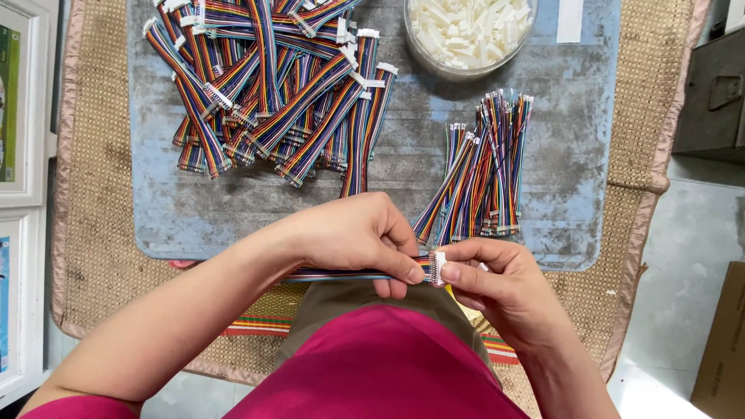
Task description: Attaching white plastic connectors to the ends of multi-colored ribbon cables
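Flat rainbow-striped ribbon cable (349, 275) held level over lap, near blue desk (178, 209) edge. Left hand (358, 237) pinches cable; right hand (487, 273) fingertips clamp small white plastic connector (438, 268), seemingly at cable's end.

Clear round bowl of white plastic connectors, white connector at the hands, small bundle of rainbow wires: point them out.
Clear round bowl (413, 48), head view, left rim.
White connector (439, 267), head view, its middle.
Small bundle of rainbow wires (487, 167), head view, mid-length.
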